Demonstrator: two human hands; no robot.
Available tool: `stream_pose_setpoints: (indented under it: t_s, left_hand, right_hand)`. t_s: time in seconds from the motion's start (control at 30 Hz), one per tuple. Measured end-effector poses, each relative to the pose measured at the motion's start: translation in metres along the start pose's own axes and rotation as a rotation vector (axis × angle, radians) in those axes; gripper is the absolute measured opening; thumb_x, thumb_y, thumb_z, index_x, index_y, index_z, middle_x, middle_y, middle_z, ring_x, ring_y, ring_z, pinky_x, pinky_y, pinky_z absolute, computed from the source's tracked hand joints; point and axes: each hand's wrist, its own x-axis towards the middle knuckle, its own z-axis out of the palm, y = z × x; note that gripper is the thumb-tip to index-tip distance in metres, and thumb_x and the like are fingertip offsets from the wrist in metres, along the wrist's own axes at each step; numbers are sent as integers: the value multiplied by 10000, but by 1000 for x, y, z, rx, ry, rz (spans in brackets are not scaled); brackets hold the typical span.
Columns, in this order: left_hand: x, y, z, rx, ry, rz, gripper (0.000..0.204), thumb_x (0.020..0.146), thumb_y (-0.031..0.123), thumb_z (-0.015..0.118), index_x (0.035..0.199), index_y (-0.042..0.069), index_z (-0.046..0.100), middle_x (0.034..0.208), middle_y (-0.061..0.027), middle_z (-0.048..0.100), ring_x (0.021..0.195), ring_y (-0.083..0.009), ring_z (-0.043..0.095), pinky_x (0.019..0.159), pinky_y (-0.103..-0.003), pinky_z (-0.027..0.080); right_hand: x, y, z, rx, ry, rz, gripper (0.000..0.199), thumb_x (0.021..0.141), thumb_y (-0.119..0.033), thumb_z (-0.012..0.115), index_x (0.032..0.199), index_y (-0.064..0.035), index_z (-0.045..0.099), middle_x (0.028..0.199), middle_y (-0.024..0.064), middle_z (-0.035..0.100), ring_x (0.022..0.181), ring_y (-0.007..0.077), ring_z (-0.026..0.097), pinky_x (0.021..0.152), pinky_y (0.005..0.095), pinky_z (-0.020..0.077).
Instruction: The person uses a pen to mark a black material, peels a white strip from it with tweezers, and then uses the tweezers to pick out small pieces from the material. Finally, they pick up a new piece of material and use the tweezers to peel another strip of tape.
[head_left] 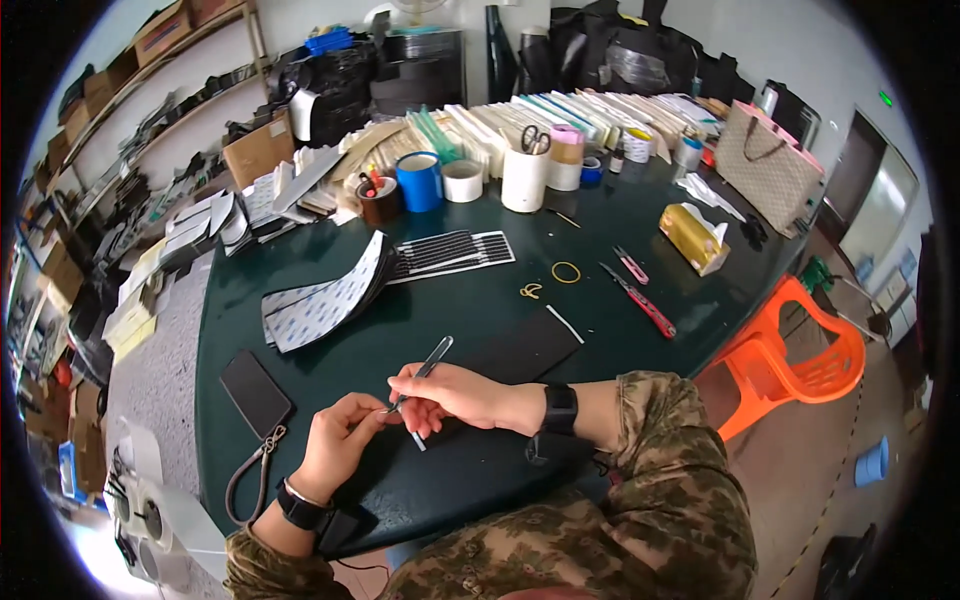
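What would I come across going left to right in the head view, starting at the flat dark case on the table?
Flat dark case, left fingers, right fingers holding tweezers, round yellow rubber band, gold tissue box, patterned handbag, blue bin on the floor.

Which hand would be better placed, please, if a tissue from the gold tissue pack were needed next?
Probably the right hand: it is nearer the gold tissue pack, though it would likely have to set down the silver tweezers first. The left hand is farther away.
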Motion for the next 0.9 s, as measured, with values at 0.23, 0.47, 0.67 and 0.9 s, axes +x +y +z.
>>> stream_pose_setpoints:
  t_s: [0.23,0.47,0.67,0.9]
  left_hand:
    - [-1,16,3,366,-12,124,76,1016,53,611,1006,-22,613,906,-73,712,878,-129,680,793,-272,540]
    - [1,5,-8,349,41,207,102,1046,77,559,1000,-8,591,914,-94,722,863,-158,685,786,-286,543]
    - [13,-6,-10,149,-11,148,116,1081,116,493,1045,12,527,959,-120,736,908,-167,688,848,-296,538]
    - [10,14,5,123,-133,91,145,1089,167,500,1073,24,477,1063,-162,746,939,-162,687,874,-293,532]
  right_hand:
    - [1,-1,-3,21,0,76,323,1075,-365,488,1021,-58,574,720,75,671,595,152,640,528,247,465]
    - [-1,-16,-9,31,52,74,318,1069,-347,491,975,-56,577,649,73,648,510,155,607,480,254,443]
    - [-53,-42,0,-79,105,-214,278,1064,-320,518,954,-70,569,640,49,609,513,127,570,510,244,441]
    - [-206,-4,-7,70,382,-341,239,1055,-256,530,918,-62,545,624,58,559,505,146,531,516,259,406]
